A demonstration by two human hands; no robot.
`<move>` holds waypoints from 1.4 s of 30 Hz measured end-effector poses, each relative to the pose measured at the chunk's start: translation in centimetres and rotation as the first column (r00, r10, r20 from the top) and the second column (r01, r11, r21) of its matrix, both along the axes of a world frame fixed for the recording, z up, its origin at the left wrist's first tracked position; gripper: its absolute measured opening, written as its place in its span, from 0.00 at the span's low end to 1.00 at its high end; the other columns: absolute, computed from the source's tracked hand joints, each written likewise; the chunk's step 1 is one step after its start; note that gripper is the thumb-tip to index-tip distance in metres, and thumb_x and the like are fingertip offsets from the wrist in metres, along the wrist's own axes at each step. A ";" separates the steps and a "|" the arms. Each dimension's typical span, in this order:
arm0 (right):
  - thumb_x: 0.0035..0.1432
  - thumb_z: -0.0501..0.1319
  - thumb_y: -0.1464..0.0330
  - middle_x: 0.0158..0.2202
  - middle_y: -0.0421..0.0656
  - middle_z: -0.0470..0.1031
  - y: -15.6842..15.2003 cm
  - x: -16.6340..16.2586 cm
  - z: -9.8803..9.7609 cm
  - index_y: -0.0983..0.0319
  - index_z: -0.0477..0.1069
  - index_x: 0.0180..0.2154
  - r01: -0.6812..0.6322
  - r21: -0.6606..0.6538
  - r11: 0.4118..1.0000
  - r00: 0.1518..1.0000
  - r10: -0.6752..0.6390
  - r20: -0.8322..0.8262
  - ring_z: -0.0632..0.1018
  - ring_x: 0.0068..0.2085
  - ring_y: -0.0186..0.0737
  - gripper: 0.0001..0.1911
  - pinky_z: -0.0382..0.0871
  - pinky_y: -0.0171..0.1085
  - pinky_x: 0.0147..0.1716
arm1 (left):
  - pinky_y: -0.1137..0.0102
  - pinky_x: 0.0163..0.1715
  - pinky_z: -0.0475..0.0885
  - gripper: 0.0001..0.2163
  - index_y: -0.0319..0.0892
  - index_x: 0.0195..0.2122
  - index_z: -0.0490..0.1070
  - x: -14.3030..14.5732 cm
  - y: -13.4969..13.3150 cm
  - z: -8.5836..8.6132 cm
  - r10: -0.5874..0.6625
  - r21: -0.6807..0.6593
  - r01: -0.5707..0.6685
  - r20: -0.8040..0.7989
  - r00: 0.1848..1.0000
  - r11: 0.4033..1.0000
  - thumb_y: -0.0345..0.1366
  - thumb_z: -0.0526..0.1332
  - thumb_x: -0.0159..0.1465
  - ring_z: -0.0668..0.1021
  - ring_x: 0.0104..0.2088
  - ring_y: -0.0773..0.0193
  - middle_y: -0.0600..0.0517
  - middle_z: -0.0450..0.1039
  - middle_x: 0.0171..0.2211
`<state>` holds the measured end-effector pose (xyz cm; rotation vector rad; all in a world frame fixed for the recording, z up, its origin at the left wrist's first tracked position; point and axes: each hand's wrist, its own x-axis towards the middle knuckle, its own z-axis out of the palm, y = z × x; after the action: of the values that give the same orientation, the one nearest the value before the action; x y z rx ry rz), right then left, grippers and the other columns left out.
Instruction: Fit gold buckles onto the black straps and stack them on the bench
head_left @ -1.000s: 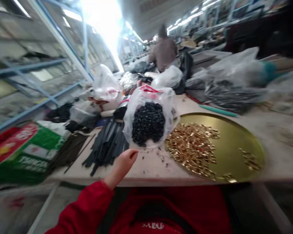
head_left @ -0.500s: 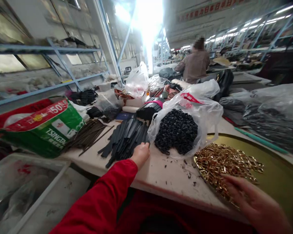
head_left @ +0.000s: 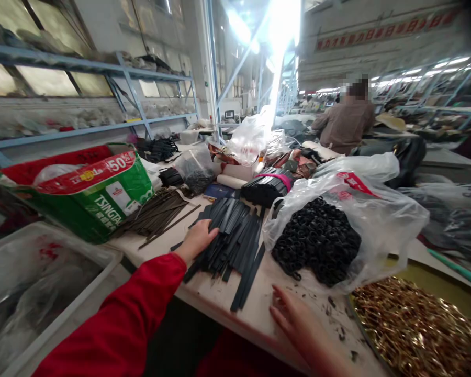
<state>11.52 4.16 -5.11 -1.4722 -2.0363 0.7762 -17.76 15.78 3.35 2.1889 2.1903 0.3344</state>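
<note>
My left hand (head_left: 198,240), in a red sleeve, rests on the left side of a pile of flat black strips (head_left: 235,225), fingers stretched over them. Some strips at the pile's right side stick out toward the table's front edge. My right hand (head_left: 298,322) hovers at or just above the front of the table, right of those strips. Its fingers are a little apart, with nothing visible in them. Beyond it, an open clear plastic bag (head_left: 380,230) spills small black loops (head_left: 317,241). On the right, gold metal buckles (head_left: 419,319) fill a round tray (head_left: 447,285).
Thin brown strips (head_left: 157,212) lie beside a green and red carton (head_left: 98,196) on the left. Below stands a white bin (head_left: 55,283) with plastic inside. Behind are a banded bundle of strips (head_left: 267,186) and a dark blue booklet (head_left: 219,191). A person (head_left: 347,123) sits farther back.
My left hand has moved from the strip pile's right edge to its left side. My right hand has left the buckle tray and come left to the table front. The view has shifted left.
</note>
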 end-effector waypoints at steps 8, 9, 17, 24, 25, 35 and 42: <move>0.48 0.58 0.67 0.40 0.47 0.77 9.3 -7.0 0.3 0.63 0.69 0.46 -0.006 -0.190 0.982 0.966 -0.043 -0.254 0.78 0.36 0.43 0.20 0.71 0.40 0.37 | 0.70 0.41 0.67 0.21 0.34 0.44 0.69 -6.7 3.5 -2.9 0.122 -0.080 -0.119 0.026 0.992 0.990 0.48 0.52 0.61 0.76 0.43 0.56 0.40 0.74 0.42; 0.47 0.58 0.68 0.39 0.47 0.77 9.9 -7.7 0.4 0.63 0.70 0.45 -0.012 -0.178 0.984 0.972 -0.030 -0.232 0.78 0.36 0.43 0.20 0.71 0.40 0.37 | 0.69 0.41 0.67 0.21 0.35 0.43 0.69 -6.2 3.6 -3.0 0.106 -0.072 -0.104 0.027 0.994 0.992 0.48 0.52 0.61 0.75 0.43 0.56 0.40 0.74 0.42; 0.53 0.54 0.64 0.40 0.50 0.75 11.2 -7.6 -0.3 0.65 0.68 0.47 0.081 -0.046 0.996 0.976 -0.089 -0.201 0.78 0.36 0.44 0.21 0.72 0.42 0.37 | 0.63 0.49 0.64 0.14 0.38 0.47 0.67 -3.8 8.3 -1.3 0.005 0.010 -0.005 -0.036 0.999 1.000 0.40 0.52 0.64 0.70 0.49 0.57 0.42 0.68 0.47; 0.53 0.53 0.67 0.44 0.50 0.75 12.1 -7.0 -1.2 0.64 0.70 0.45 0.063 0.017 0.998 0.987 -0.060 -0.146 0.75 0.45 0.46 0.18 0.69 0.42 0.46 | 0.60 0.41 0.71 0.15 0.39 0.49 0.64 -5.1 12.4 -2.1 -0.031 -0.068 0.023 -0.119 0.992 0.997 0.38 0.56 0.63 0.73 0.42 0.60 0.46 0.67 0.47; 0.53 0.53 0.68 0.45 0.50 0.74 11.9 -7.1 -1.3 0.63 0.70 0.45 0.051 0.038 0.998 0.991 -0.046 -0.126 0.74 0.47 0.46 0.18 0.67 0.43 0.48 | 0.60 0.41 0.71 0.15 0.39 0.49 0.64 -4.9 12.4 -2.1 -0.041 -0.062 0.033 -0.135 0.990 0.998 0.38 0.56 0.63 0.73 0.42 0.60 0.46 0.67 0.47; 0.60 0.46 0.55 0.32 0.47 0.74 4.2 -5.4 2.9 0.64 0.68 0.42 0.033 -0.203 0.979 0.806 -0.146 -0.573 0.75 0.31 0.38 0.22 0.70 0.37 0.29 | 0.60 0.49 0.62 0.16 0.45 0.53 0.62 3.8 1.6 2.7 -0.484 0.079 0.513 -0.236 0.842 0.854 0.33 0.48 0.65 0.69 0.46 0.57 0.47 0.69 0.42; 0.50 0.56 0.49 0.13 0.31 0.57 -1.1 0.8 5.0 0.61 0.60 0.24 0.066 -0.418 0.906 0.703 -0.339 -0.625 0.57 0.15 0.27 0.22 0.50 0.29 0.14 | 0.66 0.34 0.67 0.13 0.41 0.46 0.67 13.7 -9.9 0.0 -0.635 -0.081 0.672 0.259 0.728 0.736 0.38 0.52 0.62 0.73 0.36 0.58 0.46 0.71 0.35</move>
<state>12.35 3.06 -0.16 -1.2809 -1.1697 1.4140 -4.05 5.89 3.35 2.4956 1.1563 0.3112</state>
